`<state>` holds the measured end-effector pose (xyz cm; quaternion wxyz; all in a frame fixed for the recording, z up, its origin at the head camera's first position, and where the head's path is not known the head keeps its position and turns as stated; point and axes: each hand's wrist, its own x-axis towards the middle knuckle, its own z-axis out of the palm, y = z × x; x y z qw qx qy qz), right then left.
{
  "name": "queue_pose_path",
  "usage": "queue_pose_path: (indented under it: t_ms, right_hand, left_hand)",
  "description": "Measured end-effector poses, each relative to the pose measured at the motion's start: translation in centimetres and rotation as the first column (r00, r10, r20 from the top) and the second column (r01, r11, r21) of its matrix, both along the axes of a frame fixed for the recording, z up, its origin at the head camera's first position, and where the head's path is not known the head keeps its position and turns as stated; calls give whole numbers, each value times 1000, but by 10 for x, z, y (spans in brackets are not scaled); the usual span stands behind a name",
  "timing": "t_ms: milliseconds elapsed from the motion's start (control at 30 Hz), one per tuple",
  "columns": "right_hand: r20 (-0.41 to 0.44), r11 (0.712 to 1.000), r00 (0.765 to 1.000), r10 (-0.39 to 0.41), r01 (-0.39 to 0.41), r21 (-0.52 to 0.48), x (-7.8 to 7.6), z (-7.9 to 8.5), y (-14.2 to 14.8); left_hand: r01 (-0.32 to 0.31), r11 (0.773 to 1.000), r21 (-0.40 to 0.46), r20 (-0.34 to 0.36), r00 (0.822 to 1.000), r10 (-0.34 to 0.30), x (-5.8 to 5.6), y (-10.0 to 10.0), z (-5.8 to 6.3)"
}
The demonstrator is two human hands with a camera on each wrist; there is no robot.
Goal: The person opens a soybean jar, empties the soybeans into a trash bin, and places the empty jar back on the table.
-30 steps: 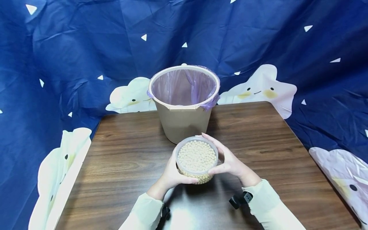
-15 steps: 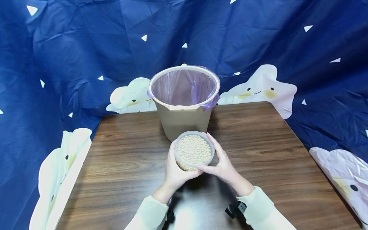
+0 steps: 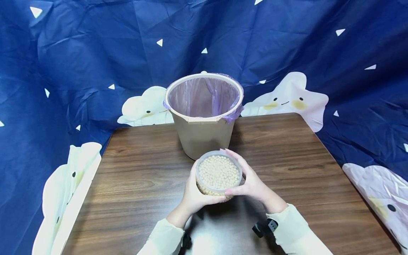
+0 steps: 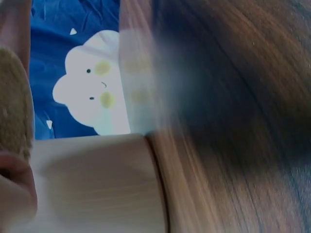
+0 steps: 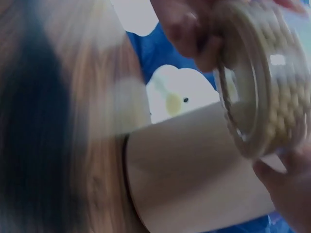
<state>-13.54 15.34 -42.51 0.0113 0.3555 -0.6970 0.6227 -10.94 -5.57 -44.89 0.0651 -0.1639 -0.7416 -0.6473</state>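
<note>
Both hands hold a round clear plastic tub (image 3: 219, 173) full of pale, soybean-like beans above the table, in front of the bin. My left hand (image 3: 195, 191) grips its left side, the thumb lying along the near wall. On the other side my right hand (image 3: 250, 182) curls round it, with the thumb at the near rim and fingertips at the far edge. From the right wrist the tub (image 5: 286, 82) appears blurred and tilted, its base partly showing. Only a slice of the tub (image 4: 13, 107) enters the left wrist view.
A beige bin (image 3: 205, 136) lined with a purple plastic bag (image 3: 220, 92) stands just beyond the tub on the wooden table (image 3: 137, 184). Behind hangs a blue curtain (image 3: 105, 46) with cloud and star prints. A black strapped device (image 3: 264, 226) sits at the right wrist.
The tub rose and went slightly toward the bin half a second ago, then came back down toward me. Both hands moved with it and kept their grip. The bin has stayed put.
</note>
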Motion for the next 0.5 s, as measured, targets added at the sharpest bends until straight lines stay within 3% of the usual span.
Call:
queue_pose_path:
  t_ms: [100,233,367,500]
  right_hand:
    - [33,992,991,127,-126,-12,-3,4,7]
    - [46,988,988,149,-147,-41,-3,4,9]
    - [-15,992,999,49,-50,-112,0,0,5]
    - [-51,990,995,-87,81,-113,7,-3,0]
  left_hand:
    - [80,997,20,2,997,-80,0,-3,0]
    - [107,993,43,-3,994,-107,0,-2,0]
    - [56,995,86,4,998,-56,2,2,0]
    - [-47,995,87,-20,999,49,1,6,1]
